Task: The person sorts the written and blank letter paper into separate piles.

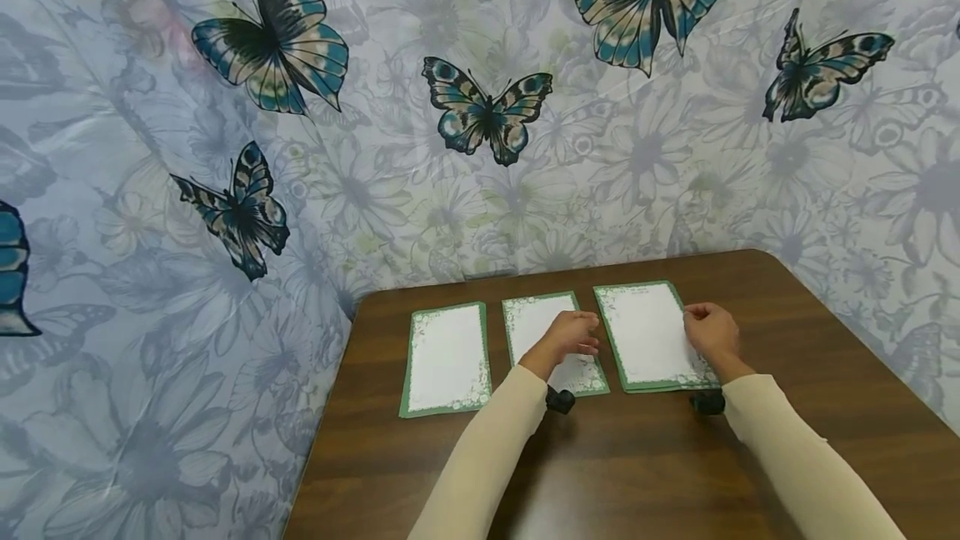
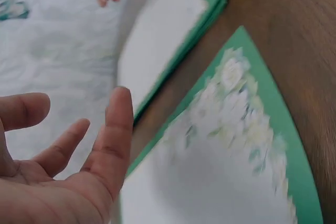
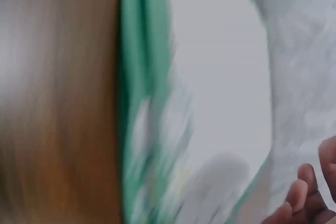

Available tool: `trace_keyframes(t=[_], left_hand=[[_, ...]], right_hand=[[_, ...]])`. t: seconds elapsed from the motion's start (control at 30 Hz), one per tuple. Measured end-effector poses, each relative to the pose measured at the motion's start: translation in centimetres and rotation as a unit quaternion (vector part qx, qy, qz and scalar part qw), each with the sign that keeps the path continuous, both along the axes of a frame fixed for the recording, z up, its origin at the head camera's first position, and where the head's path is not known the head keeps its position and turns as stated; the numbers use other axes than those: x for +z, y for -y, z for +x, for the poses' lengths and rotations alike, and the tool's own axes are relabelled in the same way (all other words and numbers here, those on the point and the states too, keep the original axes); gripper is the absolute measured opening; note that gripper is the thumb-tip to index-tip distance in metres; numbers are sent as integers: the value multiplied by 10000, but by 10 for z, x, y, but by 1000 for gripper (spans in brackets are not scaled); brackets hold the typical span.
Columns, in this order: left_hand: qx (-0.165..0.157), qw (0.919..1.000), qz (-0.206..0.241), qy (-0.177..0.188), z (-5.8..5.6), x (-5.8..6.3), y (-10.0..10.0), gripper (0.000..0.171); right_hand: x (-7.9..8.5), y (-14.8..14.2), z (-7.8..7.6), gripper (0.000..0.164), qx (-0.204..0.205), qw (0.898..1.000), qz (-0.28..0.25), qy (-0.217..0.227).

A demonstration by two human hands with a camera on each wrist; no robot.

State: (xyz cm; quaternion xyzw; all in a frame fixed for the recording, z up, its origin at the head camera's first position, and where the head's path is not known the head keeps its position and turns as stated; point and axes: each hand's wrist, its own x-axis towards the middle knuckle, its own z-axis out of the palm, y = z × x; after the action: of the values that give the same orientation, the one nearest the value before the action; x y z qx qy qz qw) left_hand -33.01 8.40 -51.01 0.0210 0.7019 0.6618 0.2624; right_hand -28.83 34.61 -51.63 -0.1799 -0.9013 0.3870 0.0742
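Observation:
Three floral-bordered paper sheets with green edges lie in a row on the brown table. My left hand (image 1: 572, 336) is above the middle sheet (image 1: 536, 315), its fingers spread and nothing between them in the left wrist view. At the right edge of the right-hand sheet (image 1: 645, 336) is my right hand (image 1: 712, 330), fingers loosely bent. In the right wrist view its thumb and fingers (image 3: 298, 195) stand apart beside the sheet's edge. That right-hand sheet lies on a stack; layered green edges (image 2: 210, 14) show in the left wrist view. The left-hand sheet (image 1: 448, 357) lies untouched.
The wooden table (image 1: 600, 473) extends toward me and to the right of the sheets. Behind it hangs a wall covering (image 1: 390, 190) with butterflies and pale flowers. Dark wrist cameras (image 1: 560, 400) sit under both cream sleeves.

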Motion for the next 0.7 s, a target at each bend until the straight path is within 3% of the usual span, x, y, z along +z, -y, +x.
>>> trace_keyframes(t=[0.17,0.27,0.37,0.5,0.7], left_hand=[[519,9982,299,77,8,10,38,35],[851,9957,329,150,14,13,66,37],[1165,9924,317,248,20,14,93,43],[1347,9899,255,355,29,12,121,53],[1499,9853,397,717,34,1,139,57]], right_hand=[[12,39,-5,41,1092,9940,-92,-56],[16,67,-9,43,1784,9817,-551,376],[17,92,-12,46,2207,9649,-1176,803],[13,112,-13,48,2419,9524,-1457,1147],[8,123,-12,50,2299,9513,-1500,1402]])
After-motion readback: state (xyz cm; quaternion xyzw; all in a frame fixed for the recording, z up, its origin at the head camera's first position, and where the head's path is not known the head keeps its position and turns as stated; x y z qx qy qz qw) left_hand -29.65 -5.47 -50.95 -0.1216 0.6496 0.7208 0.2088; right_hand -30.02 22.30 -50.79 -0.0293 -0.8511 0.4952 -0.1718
